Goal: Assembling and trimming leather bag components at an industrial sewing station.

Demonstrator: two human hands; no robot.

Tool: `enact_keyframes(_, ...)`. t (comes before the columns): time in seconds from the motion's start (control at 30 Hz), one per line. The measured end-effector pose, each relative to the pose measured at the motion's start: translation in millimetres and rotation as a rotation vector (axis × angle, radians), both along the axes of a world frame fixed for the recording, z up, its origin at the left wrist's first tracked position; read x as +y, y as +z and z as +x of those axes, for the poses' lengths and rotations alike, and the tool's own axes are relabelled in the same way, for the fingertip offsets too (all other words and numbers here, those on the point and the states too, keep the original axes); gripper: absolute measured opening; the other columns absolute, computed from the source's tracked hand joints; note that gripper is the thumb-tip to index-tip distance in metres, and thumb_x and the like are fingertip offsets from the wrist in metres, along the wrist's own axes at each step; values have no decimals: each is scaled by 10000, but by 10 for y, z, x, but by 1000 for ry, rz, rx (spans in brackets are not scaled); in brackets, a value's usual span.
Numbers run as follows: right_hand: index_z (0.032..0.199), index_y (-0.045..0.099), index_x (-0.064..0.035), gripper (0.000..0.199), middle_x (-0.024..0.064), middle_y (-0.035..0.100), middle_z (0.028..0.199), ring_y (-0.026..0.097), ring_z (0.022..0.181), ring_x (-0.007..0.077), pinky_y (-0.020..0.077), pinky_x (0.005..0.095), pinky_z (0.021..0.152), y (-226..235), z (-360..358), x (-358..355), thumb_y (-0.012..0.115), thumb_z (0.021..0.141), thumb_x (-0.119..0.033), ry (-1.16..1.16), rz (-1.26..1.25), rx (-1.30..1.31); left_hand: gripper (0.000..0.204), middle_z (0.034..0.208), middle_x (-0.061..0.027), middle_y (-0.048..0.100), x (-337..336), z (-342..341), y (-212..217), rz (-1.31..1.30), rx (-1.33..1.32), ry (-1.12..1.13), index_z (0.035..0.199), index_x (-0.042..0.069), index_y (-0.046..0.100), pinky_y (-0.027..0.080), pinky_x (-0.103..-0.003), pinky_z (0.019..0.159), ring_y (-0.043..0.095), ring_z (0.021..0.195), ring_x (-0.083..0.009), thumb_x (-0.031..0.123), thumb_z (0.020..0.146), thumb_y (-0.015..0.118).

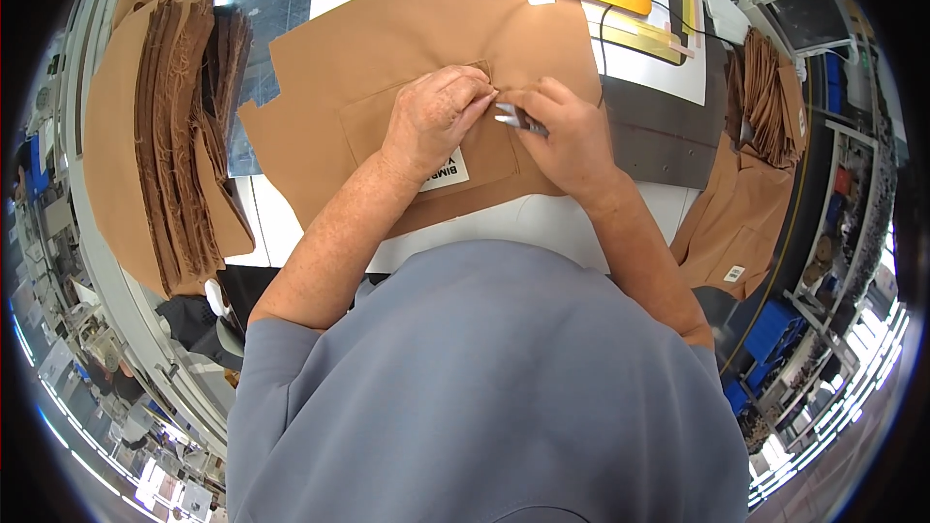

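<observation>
A small silvery metal clipper [518,119] was gripped in the right hand [567,140]; the left hand's [431,121] fingers were pinched on the flat tan fabric panel [407,48] upon the white bench [542,218]. Trimming at the pocket corner seemed underway; careful snipping would be needed.

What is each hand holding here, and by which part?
The right hand holds a small metal tool, probably snips, by its rear end; only the shiny tip shows. The left hand pinches the tan fabric at the pocket's top edge.
</observation>
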State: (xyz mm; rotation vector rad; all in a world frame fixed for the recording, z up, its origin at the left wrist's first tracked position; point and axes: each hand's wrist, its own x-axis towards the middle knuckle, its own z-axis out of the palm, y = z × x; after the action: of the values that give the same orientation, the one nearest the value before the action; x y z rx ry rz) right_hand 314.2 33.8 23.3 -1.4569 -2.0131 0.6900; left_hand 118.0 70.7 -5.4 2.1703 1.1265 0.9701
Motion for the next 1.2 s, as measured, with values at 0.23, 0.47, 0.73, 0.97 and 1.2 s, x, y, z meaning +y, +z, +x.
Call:
enact_keyframes(0.23,1108,731,-199,374,-21,605,870,625,618,151,517,301,543,-71,114,59,763,743,-125,141,224,-258,147,969,-14,699,-9,-23,36,1,51,25,906,78,745,576,-285,676,696,814,-179,29,775,788)
enact_keyframes(0.47,1152,740,-236,452,-28,595,906,603,631,150,498,297,539,-125,159,116,763,707,-159,235,349,-405,136,981,-31,681,46,-44,14,69,48,-42,923,64,728,573,-300,672,688,806,-209,35,796,765)
enact_keyframes(0.73,1073,756,-210,390,-28,595,914,620,640,161,534,303,577,-40,114,129,748,697,-104,213,280,-294,157,985,-84,639,75,-118,19,327,143,-133,970,14,661,548,-334,585,657,732,-239,7,824,718)
enact_keyframes(0.97,1072,753,-213,417,-17,597,926,639,666,168,536,315,582,-13,125,143,786,664,-133,193,230,-281,213,957,-69,641,31,-109,-35,413,165,-50,971,20,686,544,-321,576,655,713,-201,7,767,749)
enact_keyframes(1.2,1175,717,-245,525,-17,583,908,631,654,156,527,314,557,-75,124,156,802,663,-168,177,306,-372,190,1022,-49,649,26,-126,-53,383,142,-82,976,24,691,555,-297,618,634,706,-176,10,787,699)
